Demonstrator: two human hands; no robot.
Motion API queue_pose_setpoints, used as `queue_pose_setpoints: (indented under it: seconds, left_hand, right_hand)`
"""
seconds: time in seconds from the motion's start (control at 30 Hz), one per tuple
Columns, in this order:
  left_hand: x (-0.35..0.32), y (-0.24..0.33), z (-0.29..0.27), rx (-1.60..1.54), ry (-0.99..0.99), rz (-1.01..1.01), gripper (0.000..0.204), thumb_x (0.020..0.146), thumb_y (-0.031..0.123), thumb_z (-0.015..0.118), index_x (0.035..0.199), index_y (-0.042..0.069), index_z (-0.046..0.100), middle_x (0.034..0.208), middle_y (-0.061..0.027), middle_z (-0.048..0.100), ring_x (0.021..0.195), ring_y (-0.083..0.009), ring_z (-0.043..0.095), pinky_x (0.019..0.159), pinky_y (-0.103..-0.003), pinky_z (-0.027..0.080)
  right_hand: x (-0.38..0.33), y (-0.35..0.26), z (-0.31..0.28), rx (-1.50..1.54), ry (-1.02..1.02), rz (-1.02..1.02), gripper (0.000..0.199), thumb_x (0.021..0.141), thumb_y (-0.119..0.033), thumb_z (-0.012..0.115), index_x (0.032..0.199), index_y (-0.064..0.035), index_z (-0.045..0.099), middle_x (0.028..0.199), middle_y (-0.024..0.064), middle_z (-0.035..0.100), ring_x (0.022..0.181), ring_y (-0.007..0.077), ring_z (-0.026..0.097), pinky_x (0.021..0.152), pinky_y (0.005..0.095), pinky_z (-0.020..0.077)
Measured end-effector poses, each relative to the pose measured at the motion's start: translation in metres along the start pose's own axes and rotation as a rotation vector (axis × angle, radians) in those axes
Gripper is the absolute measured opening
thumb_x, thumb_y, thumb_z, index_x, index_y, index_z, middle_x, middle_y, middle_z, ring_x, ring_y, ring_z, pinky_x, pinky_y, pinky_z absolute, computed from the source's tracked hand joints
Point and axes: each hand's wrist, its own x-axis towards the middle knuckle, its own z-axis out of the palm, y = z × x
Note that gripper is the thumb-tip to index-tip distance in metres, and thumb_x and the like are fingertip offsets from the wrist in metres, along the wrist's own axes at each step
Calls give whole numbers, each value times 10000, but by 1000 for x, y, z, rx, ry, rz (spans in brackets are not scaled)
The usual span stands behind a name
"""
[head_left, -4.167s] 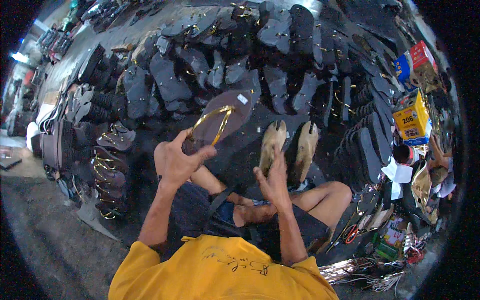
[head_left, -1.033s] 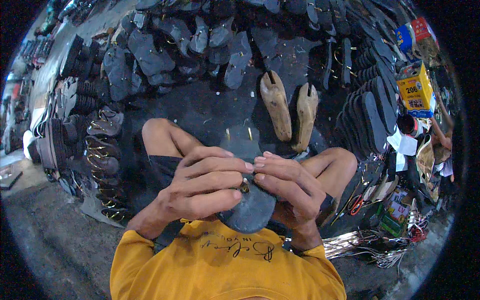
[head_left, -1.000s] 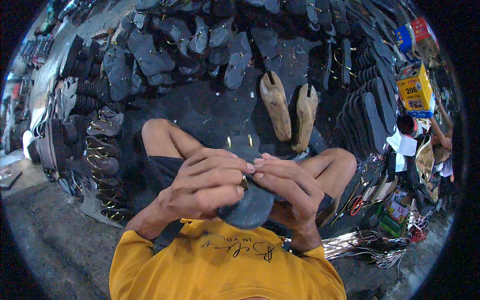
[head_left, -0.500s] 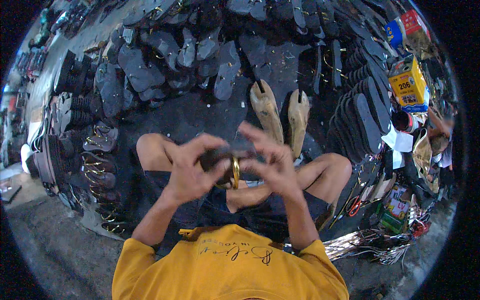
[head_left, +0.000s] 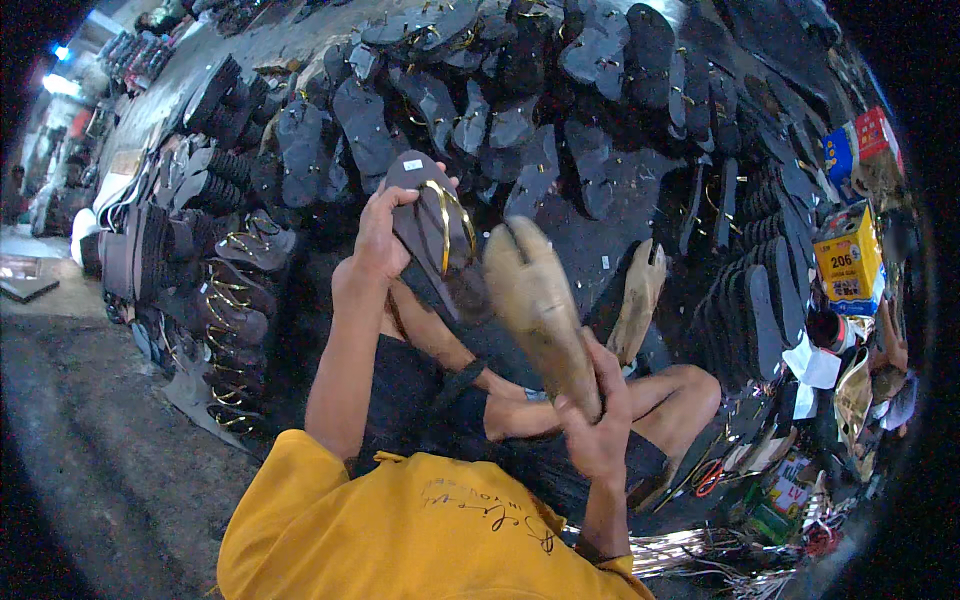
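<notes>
My left hand (head_left: 377, 235) is closed round the edge of a dark sandal (head_left: 428, 245), held up left of the middle with its sole's top facing me. The sandal has a gold strap and a small white label near its heel. Tilted in front of my lap is a pale wooden shoe last (head_left: 535, 300) with a slot in its upper end. My right hand (head_left: 597, 415) grips its lower end. The sandal and the last are apart. A second wooden last (head_left: 638, 300) lies beyond my bent knee, to the right of the first.
Loose dark soles (head_left: 535, 175) spread across the far side. Stacked soles (head_left: 765, 310) stand at right, near a yellow box (head_left: 850, 258) and red-handled scissors (head_left: 709, 478). Gold-strapped sandals (head_left: 238, 310) line the left. A bundle of thin strips (head_left: 700, 555) lies at lower right.
Both hands were together at the gold-strapped sandal. The left has carried it left and forward. The right has let go of it and picked up one of the two wooden lasts.
</notes>
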Motion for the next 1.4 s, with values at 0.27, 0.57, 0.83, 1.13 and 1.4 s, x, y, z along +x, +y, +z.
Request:
queue_pose_setpoints:
  seconds: [0.27, 0.57, 0.83, 1.13, 1.4]
  left_hand:
    - [-39, -28, 53, -77, -111, 19, 701, 958, 55, 543, 1616, 229, 376, 1418, -244, 604, 1309, -412, 633, 1040, -557, 584]
    - [-80, -60, 79, 13, 63, -16, 701, 1038, 416, 681, 1619, 172, 373, 1431, -191, 617, 1276, -336, 656, 1077, -473, 563]
    - [-170, -72, 44, -157, 214, -565, 624, 987, 518, 651, 1398, 50, 607, 1246, -103, 717, 1119, -241, 711, 1029, -434, 565]
    - [-264, -44, 73, -226, 250, -676, 735, 921, 583, 661, 1428, 55, 597, 1275, -148, 713, 1143, -278, 697, 1043, -444, 541]
    - [-231, -20, 123, 325, -250, -318, 1114, 713, 451, 904, 1568, -3, 354, 1408, -164, 578, 1300, -243, 568, 1122, -368, 451]
  right_hand:
    - [-7, -30, 42, 249, 15, 178, 699, 860, -93, 715, 1533, -20, 537, 1478, 231, 588, 1338, 353, 618, 1119, 444, 496]
    - [3, 7, 79, 367, 95, 145, 716, 920, -107, 698, 1588, -1, 463, 1630, 242, 453, 1540, 376, 399, 1258, 470, 339]
    - [-9, 18, 61, 333, -97, 120, 486, 1076, -307, 592, 1471, -25, 582, 1422, 206, 584, 1355, 290, 533, 1116, 398, 454]
    - [-74, -8, 43, 761, -165, 692, 384, 1107, -384, 569, 1001, -53, 732, 864, 20, 733, 733, 106, 658, 678, 284, 535]
    - [-85, 14, 23, 734, -169, 1083, 288, 1044, -289, 621, 1091, -21, 714, 821, 61, 727, 724, 147, 702, 617, 268, 545]
